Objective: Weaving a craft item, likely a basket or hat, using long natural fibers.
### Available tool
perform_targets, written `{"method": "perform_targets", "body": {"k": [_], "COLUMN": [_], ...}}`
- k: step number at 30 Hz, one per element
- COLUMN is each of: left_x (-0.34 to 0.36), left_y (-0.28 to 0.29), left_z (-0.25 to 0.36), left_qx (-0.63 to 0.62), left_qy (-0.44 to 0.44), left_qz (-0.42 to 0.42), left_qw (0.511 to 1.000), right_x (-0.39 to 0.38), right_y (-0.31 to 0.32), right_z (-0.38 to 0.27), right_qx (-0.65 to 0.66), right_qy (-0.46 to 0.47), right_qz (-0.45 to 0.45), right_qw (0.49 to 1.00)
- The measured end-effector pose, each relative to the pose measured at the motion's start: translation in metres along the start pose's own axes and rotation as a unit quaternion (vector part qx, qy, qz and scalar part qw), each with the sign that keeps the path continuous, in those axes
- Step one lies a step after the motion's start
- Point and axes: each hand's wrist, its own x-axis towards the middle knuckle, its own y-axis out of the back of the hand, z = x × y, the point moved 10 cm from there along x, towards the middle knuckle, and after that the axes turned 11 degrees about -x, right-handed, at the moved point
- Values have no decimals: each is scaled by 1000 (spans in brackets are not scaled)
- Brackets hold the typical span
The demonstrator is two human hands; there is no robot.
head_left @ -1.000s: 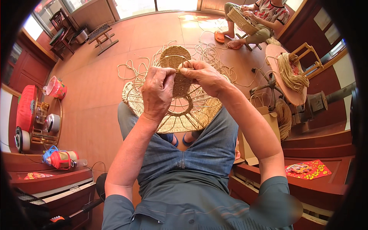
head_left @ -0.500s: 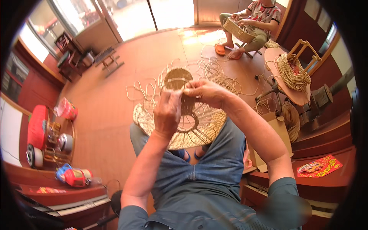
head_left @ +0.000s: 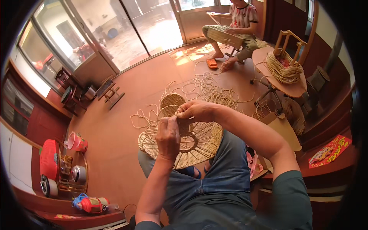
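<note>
A round straw-weave piece (head_left: 209, 149) rests on my thighs, with an open ring (head_left: 196, 142) at its middle and thin spokes running out to a woven rim. Above it my left hand (head_left: 168, 137) is closed, fingertips pinched at the strand. Touching it, my right hand (head_left: 196, 111) pinches the same straw cord (head_left: 168, 107), which loops out to the left of the fingers. The exact pinch point is partly covered by fingers. Just beyond my hands is a smaller woven disc (head_left: 172, 100).
Loose cord (head_left: 218, 94) lies tangled on the floor ahead. At the far right a seated person (head_left: 243, 21) works on a woven panel. A board on legs (head_left: 264, 63) bears a cord coil (head_left: 283, 69). A cardboard box (head_left: 281, 132) stands right; a low stool (head_left: 109, 92) stands left.
The whole view has shifted, so my hands and the weave sit lower in it. My hands stay together on the cord. The other person's hand has swung outward with a strand.
</note>
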Motion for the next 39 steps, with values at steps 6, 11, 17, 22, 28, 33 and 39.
{"method": "perform_targets", "body": {"k": [6,11,17,22,28,33,39], "left_x": [4,12,28,39,40,45,43], "left_y": [2,-3,-4,-10,-19,-26,-38], "left_z": [-1,4,-18,-17,-15,-15,2], "left_qx": [33,47,-6,19,92,103,214], "left_qy": [0,0,79,65,66,73,-12], "left_qz": [-36,-75,-128,-190,-251,-307,-322], "left_qw": [999,996,989,979,961,943,922], "right_x": [0,-3,5,4,-1,0,6], "right_y": [-5,1,-1,0,-5,-4,1], "right_z": [-7,-8,-5,-3,-14,-12,-5], "right_qx": [-9,-8,28,13,-6,-24,-5], "right_qy": [-20,-6,23,36,55,60,56], "right_qz": [47,75,68,73,83,70,61], "right_qw": [999,997,997,997,995,995,997]}}
